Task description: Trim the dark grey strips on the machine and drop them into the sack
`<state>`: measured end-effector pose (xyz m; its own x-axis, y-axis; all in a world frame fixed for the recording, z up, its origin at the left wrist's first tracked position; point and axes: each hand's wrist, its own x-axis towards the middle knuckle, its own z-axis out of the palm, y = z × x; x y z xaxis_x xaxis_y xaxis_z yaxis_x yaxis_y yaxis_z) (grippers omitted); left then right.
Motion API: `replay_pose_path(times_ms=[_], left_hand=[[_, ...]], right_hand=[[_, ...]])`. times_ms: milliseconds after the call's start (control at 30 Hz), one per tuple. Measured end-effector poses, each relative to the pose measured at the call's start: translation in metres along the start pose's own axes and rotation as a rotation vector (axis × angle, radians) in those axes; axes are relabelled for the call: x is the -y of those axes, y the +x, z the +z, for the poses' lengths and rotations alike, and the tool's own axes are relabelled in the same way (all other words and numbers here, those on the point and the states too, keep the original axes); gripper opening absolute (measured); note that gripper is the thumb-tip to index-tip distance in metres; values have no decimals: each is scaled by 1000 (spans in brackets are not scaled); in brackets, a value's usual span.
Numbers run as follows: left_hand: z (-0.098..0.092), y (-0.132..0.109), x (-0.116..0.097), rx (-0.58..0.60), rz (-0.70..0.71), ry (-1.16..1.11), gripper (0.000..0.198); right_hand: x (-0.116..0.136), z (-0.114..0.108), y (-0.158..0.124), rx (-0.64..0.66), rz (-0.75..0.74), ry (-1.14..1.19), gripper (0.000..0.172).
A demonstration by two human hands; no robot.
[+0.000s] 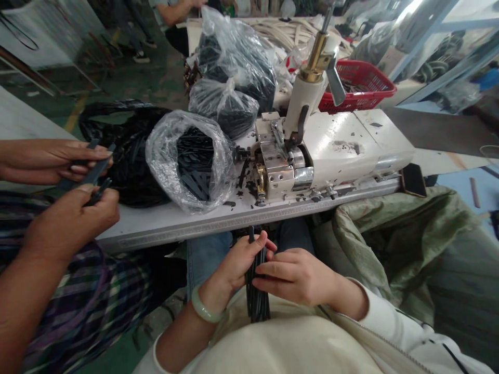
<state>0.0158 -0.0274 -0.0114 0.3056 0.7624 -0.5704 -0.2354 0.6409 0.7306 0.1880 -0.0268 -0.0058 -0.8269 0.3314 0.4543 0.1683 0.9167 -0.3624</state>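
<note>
My left hand (234,265), with a pale green jade bangle (205,306) on its wrist, grips a bundle of long black strips (255,293) upright in front of my lap. My right hand (296,275) presses its fingers against the same bundle from the other side. The lower end of the bundle rests against my cream-coloured top (280,343). Both hands are just below the front edge of a white sewing machine table (179,226).
An industrial sewing machine (288,150) stands on the table, with plastic bags of black strips (195,161) beside it. A co-worker's hands (66,182) hold black strips at the left. A red basket (358,85) sits behind the machine, and a green sack (390,244) stands to my right.
</note>
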Motion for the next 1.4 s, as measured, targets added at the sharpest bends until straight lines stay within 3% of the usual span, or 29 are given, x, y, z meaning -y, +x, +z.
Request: replay_pose_path(times_ms=[167, 333, 567, 667, 800, 933, 1067, 1167, 1300, 1400], left_hand=[[3, 11, 5, 15, -10, -64, 26], [7, 21, 11, -44, 60, -38, 31], [6, 20, 13, -170, 147, -13, 33], [7, 20, 11, -205, 164, 0, 31], [8, 20, 5, -285, 290, 149, 25], [5, 21, 3, -281, 349, 315, 25], [1, 21, 7, -248, 291, 326, 27], [-2, 20, 8, -140, 258, 281, 29], [-8, 15, 4, -27, 187, 69, 31], [-15, 13, -2, -39, 222, -3, 27]], right_hand=[[7, 7, -14, -213, -40, -163, 26], [8, 24, -28, -373, 77, -270, 24], [-2, 34, -27, -301, 158, -210, 26], [-7, 32, -19, -335, 177, -219, 23], [-9, 34, -12, -381, 238, -218, 21], [-7, 40, -12, -451, 260, -217, 25], [-5, 41, -12, -530, 343, -153, 24], [-5, 38, -8, -610, 492, 68, 20], [-10, 32, -1, -833, 909, 830, 2], [-14, 26, 4, -993, 1058, 1315, 22]])
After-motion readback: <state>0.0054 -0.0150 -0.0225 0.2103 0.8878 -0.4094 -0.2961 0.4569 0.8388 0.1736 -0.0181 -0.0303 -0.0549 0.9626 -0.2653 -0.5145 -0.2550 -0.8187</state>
